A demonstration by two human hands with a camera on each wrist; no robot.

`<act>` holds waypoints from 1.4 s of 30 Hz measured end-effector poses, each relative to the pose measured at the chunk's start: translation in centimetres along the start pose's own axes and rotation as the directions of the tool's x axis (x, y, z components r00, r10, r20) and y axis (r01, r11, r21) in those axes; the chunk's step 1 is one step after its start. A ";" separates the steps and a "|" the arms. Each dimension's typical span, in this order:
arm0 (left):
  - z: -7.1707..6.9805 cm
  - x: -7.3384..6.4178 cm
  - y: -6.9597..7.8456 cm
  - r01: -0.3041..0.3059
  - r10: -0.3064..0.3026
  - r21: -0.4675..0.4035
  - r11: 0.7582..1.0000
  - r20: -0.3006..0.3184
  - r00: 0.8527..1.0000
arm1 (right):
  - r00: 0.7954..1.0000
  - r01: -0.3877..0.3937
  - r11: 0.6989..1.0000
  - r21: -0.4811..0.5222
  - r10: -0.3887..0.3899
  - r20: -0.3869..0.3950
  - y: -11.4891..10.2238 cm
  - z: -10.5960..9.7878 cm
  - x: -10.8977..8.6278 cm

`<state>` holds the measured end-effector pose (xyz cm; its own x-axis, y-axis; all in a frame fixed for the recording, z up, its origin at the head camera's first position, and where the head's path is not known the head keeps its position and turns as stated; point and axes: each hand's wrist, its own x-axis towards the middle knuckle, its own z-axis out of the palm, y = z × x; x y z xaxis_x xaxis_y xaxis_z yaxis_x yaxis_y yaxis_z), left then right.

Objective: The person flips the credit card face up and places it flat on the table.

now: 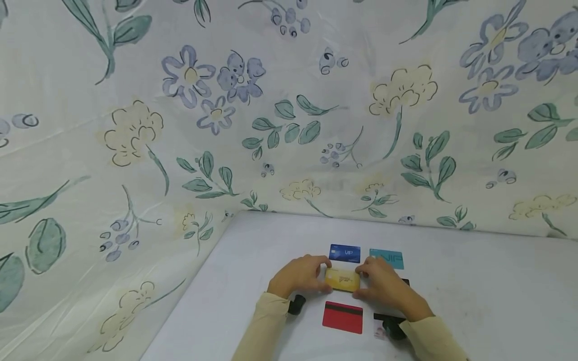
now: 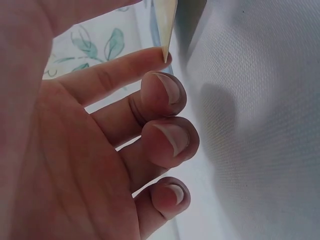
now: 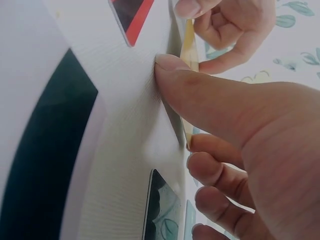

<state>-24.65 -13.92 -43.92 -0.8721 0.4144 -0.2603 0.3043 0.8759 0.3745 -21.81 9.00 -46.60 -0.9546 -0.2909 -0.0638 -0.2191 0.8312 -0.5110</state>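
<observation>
A yellow card (image 1: pixel 343 280) is held by its two short ends between both hands, close over the white table. My left hand (image 1: pixel 301 275) pinches the left end between thumb and index finger; in the left wrist view the card (image 2: pixel 166 25) shows edge-on, and the other fingers of that hand (image 2: pixel 95 150) are curled beside it. The right hand (image 1: pixel 388 286) pinches the right end, thumb on the near side. In the right wrist view the thumb covers part of the yellow card (image 3: pixel 188 47).
Around the hands lie a blue VIP card (image 1: pixel 345 253), a teal VIP card (image 1: pixel 393 258) and a red card (image 1: pixel 342 317) with a dark stripe. Under the right wrist is a dark-striped card (image 1: pixel 380 328); a dark card (image 1: pixel 406 282) is mostly hidden. Floral sheeting (image 1: pixel 271 165) borders the table.
</observation>
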 end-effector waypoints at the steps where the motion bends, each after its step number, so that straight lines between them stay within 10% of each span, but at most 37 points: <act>1: 0.1 0.0 0.0 0.001 -0.001 0.003 1.000 0.001 1.000 | 1.000 0.000 1.000 0.004 0.000 0.002 0.0 0.0 0.0; 42: 0.3 0.1 -0.2 0.006 -0.006 -0.017 1.000 0.004 1.000 | 1.000 -0.020 0.999 0.038 0.020 0.002 0.2 0.3 0.1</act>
<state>-24.67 -13.98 -44.23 -0.8726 0.4097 -0.2661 0.2921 0.8741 0.3880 -21.90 8.95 -46.99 -0.9583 -0.2754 -0.0757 -0.1924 0.8183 -0.5417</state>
